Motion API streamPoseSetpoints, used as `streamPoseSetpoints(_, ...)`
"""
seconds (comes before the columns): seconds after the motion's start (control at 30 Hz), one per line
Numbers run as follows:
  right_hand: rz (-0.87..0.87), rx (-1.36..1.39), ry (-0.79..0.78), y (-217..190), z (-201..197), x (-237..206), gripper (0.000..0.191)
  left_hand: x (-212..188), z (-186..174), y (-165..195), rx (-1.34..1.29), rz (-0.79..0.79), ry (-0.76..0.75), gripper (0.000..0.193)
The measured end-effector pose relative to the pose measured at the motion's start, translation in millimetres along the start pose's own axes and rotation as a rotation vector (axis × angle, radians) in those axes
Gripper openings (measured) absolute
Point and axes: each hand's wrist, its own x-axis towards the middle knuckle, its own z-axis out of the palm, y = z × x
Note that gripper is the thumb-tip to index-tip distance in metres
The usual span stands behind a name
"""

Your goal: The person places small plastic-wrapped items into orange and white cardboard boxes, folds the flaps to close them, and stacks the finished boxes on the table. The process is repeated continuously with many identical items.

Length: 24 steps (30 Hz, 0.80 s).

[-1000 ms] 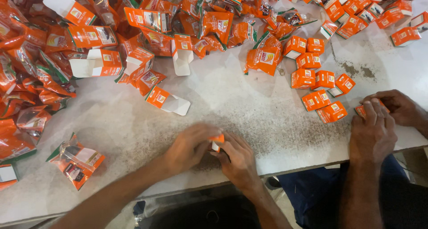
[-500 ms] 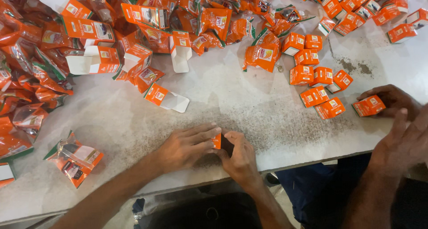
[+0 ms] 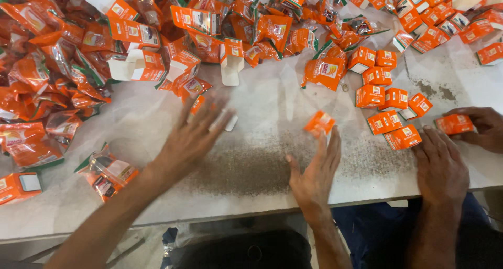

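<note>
My left hand (image 3: 194, 138) is stretched forward with fingers spread, blurred, over a flat orange-and-white carton (image 3: 228, 124) lying on the grey table (image 3: 251, 164). It holds nothing. My right hand (image 3: 316, 170) lies open, palm down, near the table's front edge. A small closed orange box (image 3: 319, 123) sits tilted just beyond its fingertips; I cannot tell whether they touch it. Other closed orange boxes (image 3: 387, 121) are grouped to the right of it.
A big heap of orange pouches and open cartons (image 3: 131, 44) covers the back and left. One pouch (image 3: 107, 170) lies near the front left. At the right, a co-worker's hands (image 3: 441, 169) rest by an orange box (image 3: 455, 124).
My hands were together at the front edge on a small orange box. Now they are apart: the left reached forward, the right opened, and the box lies further out.
</note>
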Motion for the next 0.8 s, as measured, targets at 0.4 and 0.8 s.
streamPoseSetpoints(0.4, 0.413, 1.085, -0.359, -28, 21, -12, 0.075, -7, 20, 47, -0.547, -0.029, -0.010, 0.070)
streamPoseSetpoints(0.8, 0.034, 0.726, -0.366, -31, 15, -11, 0.059, 21, 25, -54, 0.009, -0.075, -0.210, 0.045)
